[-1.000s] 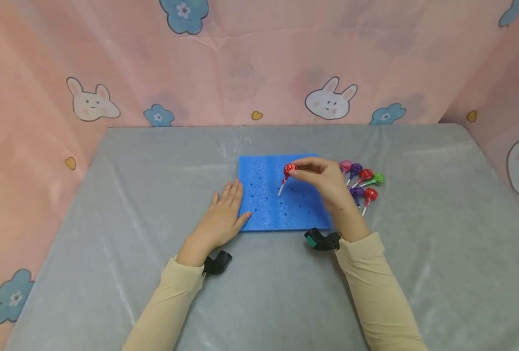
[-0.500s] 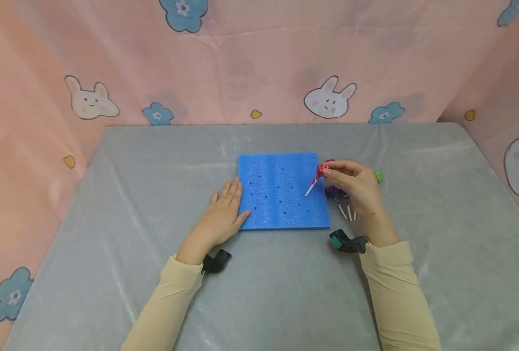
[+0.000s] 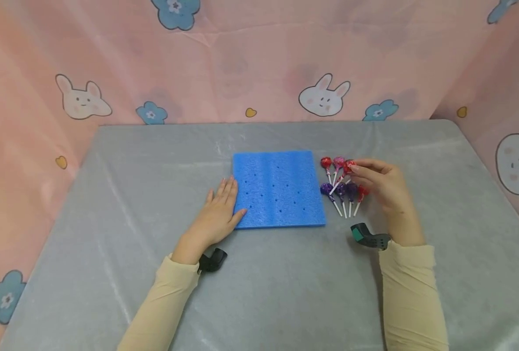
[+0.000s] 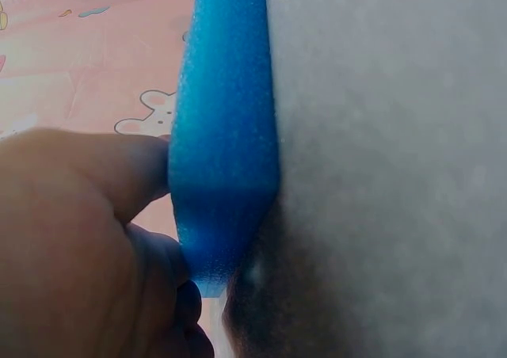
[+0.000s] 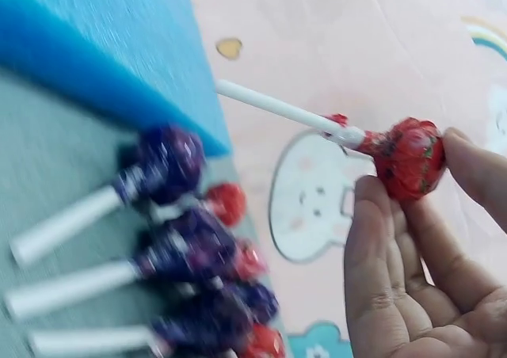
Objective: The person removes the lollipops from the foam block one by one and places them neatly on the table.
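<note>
My right hand (image 3: 387, 187) pinches a red lollipop (image 5: 408, 160) by its wrapped candy head, the white stick pointing down and left. It is over a cluster of lollipops at the board's right side: purple lollipops (image 3: 326, 189), a pink lollipop (image 3: 338, 162) and red lollipops (image 3: 326, 162), some partly covered by the hand. My left hand (image 3: 213, 217) lies flat along the left edge of a blue foam board (image 3: 281, 195), its fingers straight and the thumb over the near left corner. In the left wrist view that hand (image 4: 71, 239) touches the board's side.
Small dark holes dot the foam board's top. Grey cloth covers the table (image 3: 286, 282). A pink curtain (image 3: 242, 58) with printed rabbits and flowers hangs behind the table's far edge. Each wrist wears a black camera (image 3: 369, 238).
My right hand has moved right with the red lollipop, from above the foam board to over the lollipop cluster. The left hand has stayed at the board's edge. The head view has shifted slightly.
</note>
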A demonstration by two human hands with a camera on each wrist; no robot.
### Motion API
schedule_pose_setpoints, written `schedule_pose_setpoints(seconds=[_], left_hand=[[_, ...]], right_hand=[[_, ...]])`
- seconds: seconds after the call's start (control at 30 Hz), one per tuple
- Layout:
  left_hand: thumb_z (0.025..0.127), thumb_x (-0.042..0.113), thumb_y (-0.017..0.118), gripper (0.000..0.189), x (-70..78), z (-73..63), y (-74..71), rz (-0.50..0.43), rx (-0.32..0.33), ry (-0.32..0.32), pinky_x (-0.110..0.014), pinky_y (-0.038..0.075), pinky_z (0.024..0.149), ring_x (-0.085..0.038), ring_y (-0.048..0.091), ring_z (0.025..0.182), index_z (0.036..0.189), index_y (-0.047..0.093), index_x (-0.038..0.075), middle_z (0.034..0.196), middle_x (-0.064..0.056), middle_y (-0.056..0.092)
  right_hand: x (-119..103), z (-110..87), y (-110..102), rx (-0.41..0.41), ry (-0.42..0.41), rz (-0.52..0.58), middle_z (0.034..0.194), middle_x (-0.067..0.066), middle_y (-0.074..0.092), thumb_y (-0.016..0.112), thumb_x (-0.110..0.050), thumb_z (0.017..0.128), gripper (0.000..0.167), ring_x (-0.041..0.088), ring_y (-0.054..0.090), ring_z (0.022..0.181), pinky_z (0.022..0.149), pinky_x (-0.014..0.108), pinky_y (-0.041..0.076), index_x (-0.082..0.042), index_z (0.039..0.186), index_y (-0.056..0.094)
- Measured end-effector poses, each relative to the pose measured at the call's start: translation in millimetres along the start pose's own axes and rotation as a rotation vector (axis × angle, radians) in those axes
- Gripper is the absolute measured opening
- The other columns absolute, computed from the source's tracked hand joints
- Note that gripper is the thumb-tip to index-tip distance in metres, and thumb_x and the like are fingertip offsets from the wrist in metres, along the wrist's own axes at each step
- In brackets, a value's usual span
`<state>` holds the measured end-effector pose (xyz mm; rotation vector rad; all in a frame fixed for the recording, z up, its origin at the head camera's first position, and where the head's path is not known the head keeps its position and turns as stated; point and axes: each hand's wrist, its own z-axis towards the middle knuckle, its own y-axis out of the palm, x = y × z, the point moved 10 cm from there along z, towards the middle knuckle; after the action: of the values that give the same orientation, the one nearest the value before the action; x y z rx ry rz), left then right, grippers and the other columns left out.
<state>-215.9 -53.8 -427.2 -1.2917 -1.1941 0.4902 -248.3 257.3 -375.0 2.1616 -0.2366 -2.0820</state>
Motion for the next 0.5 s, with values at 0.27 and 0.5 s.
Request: schedule_pose_setpoints(seconds=[0.27, 0.5], left_hand=[[0.102, 0.038, 0.035, 0.069, 0.1, 0.0, 0.5, -0.004, 0.005, 0.0, -0.048, 0.0, 0.113, -0.027, -0.006, 0.143, 0.15, 0.001, 0.001, 0.157, -0.013, -0.004], [0.102, 0.038, 0.035, 0.069, 0.7, 0.0, 0.1, -0.007, 0.009, 0.01, -0.049, 0.001, 0.113, -0.028, -0.005, 0.143, 0.15, 0.002, 0.0, 0.156, -0.014, -0.004]], right_hand=[[-2, -5.1, -32, 0.04, 0.038, -0.045, 0.084, 0.001, 0.071, 0.065, 0.001, 0.087, 0.013, 0.013, 0.069, 0.074, 0.071, 0.021, 0.053, -0.007, 0.083, 0.075], [5, -8.1, -60, 0.097, 0.112, -0.141, 0.085, -0.005, 0.071, 0.067, -0.009, 0.087, 0.012, 0.009, 0.068, 0.075, 0.071, 0.017, 0.052, -0.014, 0.081, 0.076]])
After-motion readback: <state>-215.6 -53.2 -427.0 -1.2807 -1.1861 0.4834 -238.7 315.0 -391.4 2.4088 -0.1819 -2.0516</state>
